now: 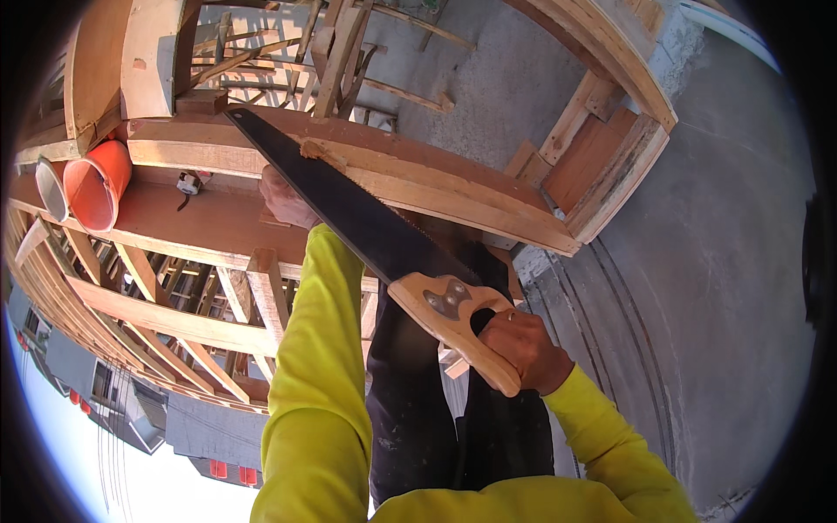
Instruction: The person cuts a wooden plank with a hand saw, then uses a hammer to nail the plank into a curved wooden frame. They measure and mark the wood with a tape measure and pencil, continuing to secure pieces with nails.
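Observation:
My right hand point(523, 347) is wrapped round the wooden handle of a handsaw point(353, 205), a ring on one finger. The saw's long dark blade slants up and left across the view, toothed edge on the right. Its tip lies over a long wooden beam point(453, 192). Behind the blade, my left hand point(288, 199) is down by the beam's near side; the blade hides part of it, and its fingers do not show clearly. Beside the blade on the beam is a rough, light-brown patch point(323, 155), perhaps torn wood or shavings.
A tape measure point(189, 183) lies on a brown board point(174, 213) at left, beside an orange bucket point(98, 185) and a pale bucket point(52, 187). Timber framing point(174, 318) with gaps drops away at lower left. Grey concrete floor point(706, 261) spreads at right; poles and planks are beyond the beam.

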Tool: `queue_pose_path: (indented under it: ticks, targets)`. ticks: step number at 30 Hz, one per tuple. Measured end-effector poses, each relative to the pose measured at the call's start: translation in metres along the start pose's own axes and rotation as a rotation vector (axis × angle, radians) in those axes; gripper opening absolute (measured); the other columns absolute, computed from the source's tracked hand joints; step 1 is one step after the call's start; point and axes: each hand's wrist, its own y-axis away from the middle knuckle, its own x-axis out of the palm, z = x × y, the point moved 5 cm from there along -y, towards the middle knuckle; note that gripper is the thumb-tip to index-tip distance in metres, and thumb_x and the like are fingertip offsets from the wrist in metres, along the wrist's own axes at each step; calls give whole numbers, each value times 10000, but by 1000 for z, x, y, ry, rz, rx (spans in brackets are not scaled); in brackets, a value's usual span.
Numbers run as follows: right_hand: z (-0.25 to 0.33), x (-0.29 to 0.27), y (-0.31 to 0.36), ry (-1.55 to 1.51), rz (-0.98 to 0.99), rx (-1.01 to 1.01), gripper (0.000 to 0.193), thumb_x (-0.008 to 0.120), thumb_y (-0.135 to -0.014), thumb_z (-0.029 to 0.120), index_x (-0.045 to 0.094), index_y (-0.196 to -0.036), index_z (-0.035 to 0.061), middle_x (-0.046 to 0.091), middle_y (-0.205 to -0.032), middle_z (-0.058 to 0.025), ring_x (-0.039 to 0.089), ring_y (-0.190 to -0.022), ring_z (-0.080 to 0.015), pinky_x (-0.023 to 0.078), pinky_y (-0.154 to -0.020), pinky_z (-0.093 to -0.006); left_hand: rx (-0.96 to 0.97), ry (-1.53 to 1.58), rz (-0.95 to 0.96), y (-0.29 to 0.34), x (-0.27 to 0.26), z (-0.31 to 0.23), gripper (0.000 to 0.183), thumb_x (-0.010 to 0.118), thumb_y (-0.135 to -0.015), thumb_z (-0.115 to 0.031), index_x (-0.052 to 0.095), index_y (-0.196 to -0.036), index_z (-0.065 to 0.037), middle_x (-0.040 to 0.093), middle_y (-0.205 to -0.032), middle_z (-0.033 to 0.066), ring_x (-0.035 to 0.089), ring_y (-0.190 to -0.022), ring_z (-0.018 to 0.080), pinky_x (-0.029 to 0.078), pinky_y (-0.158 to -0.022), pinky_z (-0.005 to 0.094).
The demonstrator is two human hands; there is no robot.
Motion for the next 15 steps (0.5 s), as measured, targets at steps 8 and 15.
queue_pose_path:
  ticks: [8, 15]
  targets:
    - [-30, 51, -115, -16, -103, -161, 282, 785, -718, 204, 592, -892, 96, 618, -748, -100, 664, -728, -354, 527, -644, -432, -135, 39, 100, 2, -8, -18, 409, 613, -875, -481, 634, -887, -73, 642, -848, 145, 652, -824, 368, 497, -733, 505]
    - [-14, 16, -55, 4, 112, -11, 237, 781, -739, 148, 623, -902, 80, 652, -789, -117, 682, -738, -337, 559, -678, -408, -14, -38, -30, 4, -1, -5, 398, 640, -869, -482, 636, -881, -84, 646, -866, 136, 655, -834, 356, 505, -733, 491]
